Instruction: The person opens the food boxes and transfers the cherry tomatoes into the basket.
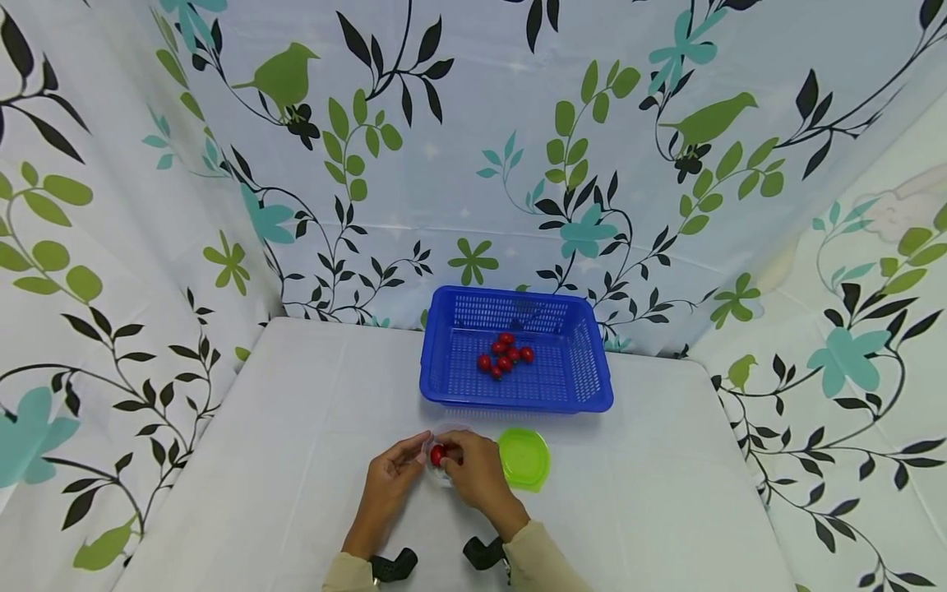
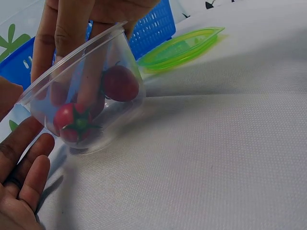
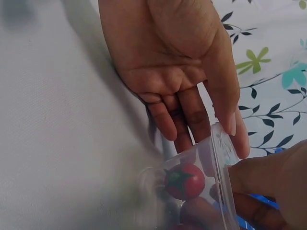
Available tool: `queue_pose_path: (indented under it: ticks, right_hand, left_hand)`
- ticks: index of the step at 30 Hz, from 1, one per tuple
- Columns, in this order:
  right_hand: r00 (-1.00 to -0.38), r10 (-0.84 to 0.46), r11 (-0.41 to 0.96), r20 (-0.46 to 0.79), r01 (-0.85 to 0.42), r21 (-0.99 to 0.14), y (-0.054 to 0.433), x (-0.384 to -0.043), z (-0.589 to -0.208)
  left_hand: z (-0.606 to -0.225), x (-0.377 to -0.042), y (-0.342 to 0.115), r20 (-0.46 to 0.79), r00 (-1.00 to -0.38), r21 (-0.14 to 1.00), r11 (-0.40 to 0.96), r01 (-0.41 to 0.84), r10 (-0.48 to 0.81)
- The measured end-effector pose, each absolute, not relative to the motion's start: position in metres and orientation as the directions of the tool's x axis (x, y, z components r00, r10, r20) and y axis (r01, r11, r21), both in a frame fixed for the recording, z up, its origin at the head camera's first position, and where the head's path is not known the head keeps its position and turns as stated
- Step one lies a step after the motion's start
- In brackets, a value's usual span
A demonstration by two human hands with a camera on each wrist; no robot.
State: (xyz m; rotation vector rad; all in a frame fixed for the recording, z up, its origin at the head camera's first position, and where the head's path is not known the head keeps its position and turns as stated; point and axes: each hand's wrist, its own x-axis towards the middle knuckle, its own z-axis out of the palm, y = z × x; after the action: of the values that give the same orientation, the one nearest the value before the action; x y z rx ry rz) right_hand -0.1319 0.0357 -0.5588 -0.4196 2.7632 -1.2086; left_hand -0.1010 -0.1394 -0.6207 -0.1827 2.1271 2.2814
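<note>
A clear plastic tub (image 2: 108, 136) is tilted on the white table, with red cherry tomatoes showing through its wall. One cherry tomato (image 2: 76, 122) has its green stem end outward; another cherry tomato (image 2: 121, 84) sits deeper. My left hand (image 1: 394, 477) pinches the tub's rim between thumb and finger, its other fingers loosely bent beside the wall. Reaching into the tub, my right hand (image 1: 477, 470) holds a cherry tomato (image 1: 438, 455) between thumb and fingers. In the right wrist view, those fingertips are partly hidden behind the rim.
A lime green lid (image 1: 524, 459) lies just right of my right hand. Behind the tub stands a blue plastic basket (image 1: 592, 362) with several cherry tomatoes (image 1: 505, 362) inside. A patterned curtain (image 1: 473, 164) closes off the table's back and sides.
</note>
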Motion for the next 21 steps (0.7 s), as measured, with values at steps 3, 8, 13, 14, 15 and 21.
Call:
queue_pose_path:
  ticks: [3,8,13,14,15,21]
  right_hand:
    - [-0.955,-0.295,0.676,0.018,-0.223,-0.702,0.0341,-0.1324,-0.5596]
    - [-0.943,-0.332,0.706,0.031,-0.27,-0.655,0.0306,-0.1345,-0.5592]
    - [-0.941,-0.34,0.717,-0.01,-0.252,-0.65,0.03,-0.1366,-0.5555]
    - [-0.94,-0.34,0.714,-0.023,-0.241,-0.658,0.0304,-0.1369,-0.5549]
    - [-0.94,-0.34,0.708,-0.035,-0.231,-0.668,0.031,-0.1372,-0.5544]
    - [-0.932,-0.359,0.699,-0.041,-0.24,-0.674,0.0329,-0.1385,-0.5554]
  left_hand:
    - [-0.6211,-0.1012,-0.1389,-0.098,-0.993,0.993,-0.068,-0.094,-0.06]
    - [-0.6221,-0.1021,-0.1396,-0.077,-0.995,0.995,-0.067,-0.073,-0.057]
    - [-0.6225,-0.1017,-0.1399,-0.062,-0.997,0.996,-0.069,-0.058,-0.053]
    - [-0.6228,-0.1017,-0.1398,-0.064,-0.997,0.996,-0.067,-0.061,-0.053]
    - [-0.6228,-0.1016,-0.1396,-0.065,-0.997,0.996,-0.065,-0.061,-0.052]
    - [-0.6233,-0.1014,-0.1396,-0.061,-0.997,0.997,-0.053,-0.058,-0.055]
